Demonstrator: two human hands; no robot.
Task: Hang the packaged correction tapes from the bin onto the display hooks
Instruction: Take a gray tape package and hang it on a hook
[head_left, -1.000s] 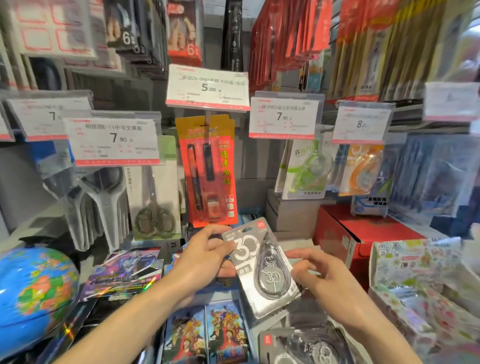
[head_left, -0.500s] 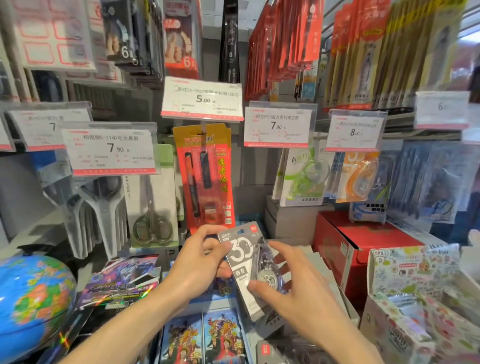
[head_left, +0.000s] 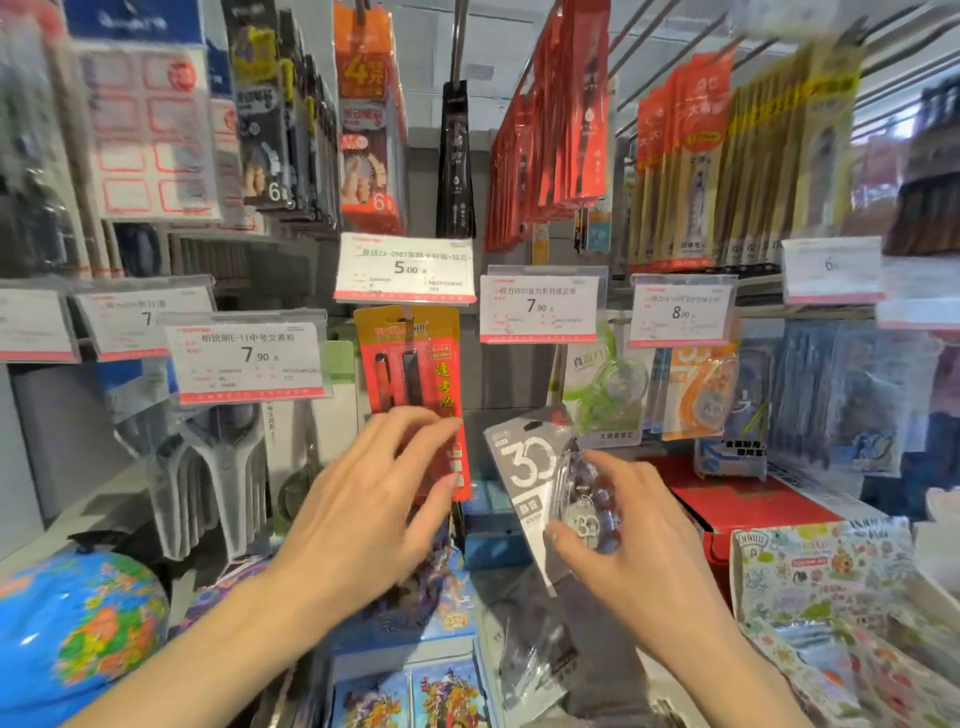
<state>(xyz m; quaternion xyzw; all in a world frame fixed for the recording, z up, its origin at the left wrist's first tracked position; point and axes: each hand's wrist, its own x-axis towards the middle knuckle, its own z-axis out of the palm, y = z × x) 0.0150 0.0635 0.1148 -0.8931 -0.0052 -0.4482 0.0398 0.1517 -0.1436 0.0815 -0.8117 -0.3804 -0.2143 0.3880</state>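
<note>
Correction tape pack stood tilted below the 7.90 price tag, pinched by the right hand; the left hand, fingers spread and empty, hovered beside it.

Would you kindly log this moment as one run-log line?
right hand: grips correction tape pack | left hand: open, holds nothing | pack: not yet hung

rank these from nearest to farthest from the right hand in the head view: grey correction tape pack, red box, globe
1. grey correction tape pack: gripped by the right hand itself.
2. red box: just behind the hand, to its right.
3. globe: far at lower left, beyond the left arm.
</note>
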